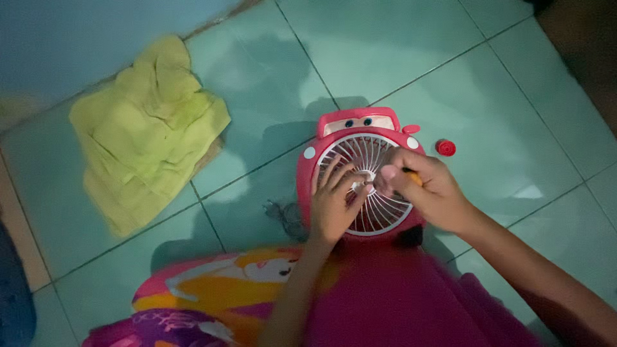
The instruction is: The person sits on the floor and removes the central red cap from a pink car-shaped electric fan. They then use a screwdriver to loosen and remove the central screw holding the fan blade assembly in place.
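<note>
A small red fan (360, 177) shaped like a cartoon car lies face up on the tiled floor (501, 96), directly in front of the person. Its round white grille (363, 160) faces the camera, with painted eyes on the upper edge of the housing.

The left hand (334, 202) rests flat on the left half of the grille, fingers (340, 177) spread and pressing on the ribs; it grips nothing. The right hand (421, 186) is over the right half of the grille, fingers curled shut around a slim tool with an orange handle (413, 177), probably a screwdriver; the lighting is dim and most of the tool is hidden by the fingers. The tip of that hand meets the grille centre. The two hands sit close together, nearly touching at the hub.

A small red round cap (445, 148) lies on the floor just beside the fan's upper right corner, apart from it. A crumpled yellow-green cloth (148, 128) lies well apart to the left. A small dark tangle (286, 215) sits on the floor against the fan's left side. Bright pink printed fabric (257, 289) covers the lower part of the view, touching the fan's near edge.
</note>
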